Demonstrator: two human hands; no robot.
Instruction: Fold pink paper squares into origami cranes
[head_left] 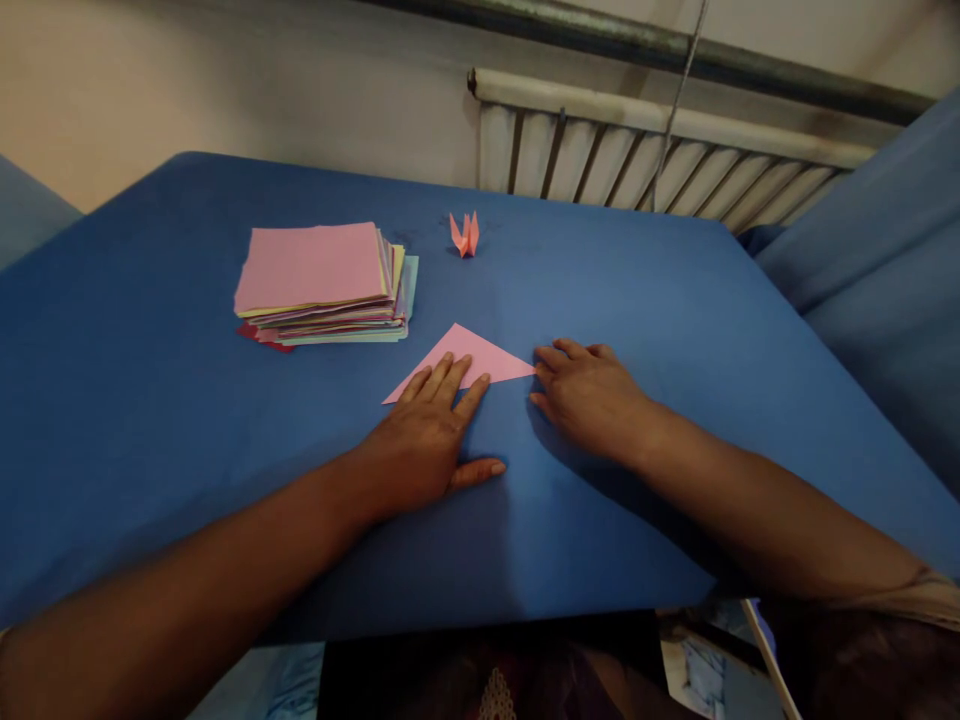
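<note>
A sheet of pink paper (491, 362), folded into a triangle, lies flat on the blue-covered table with its long edge towards me. My left hand (427, 435) rests open on it, fingers spread over the paper and thumb out on the cloth. At the triangle's right corner is my right hand (589, 395), palm down, its fingertips touching or just beside the tip. The fingers there are loosely bent and apart, and nothing shows held in them.
Left of the triangle stands a thick stack of coloured paper (311, 265), pink on top. A small folded pink paper figure (465, 235) sits further back on the blue tablecloth (637, 290). Behind the table are a radiator (600, 150) and a pipe; blue fabric (885, 260) hangs at right.
</note>
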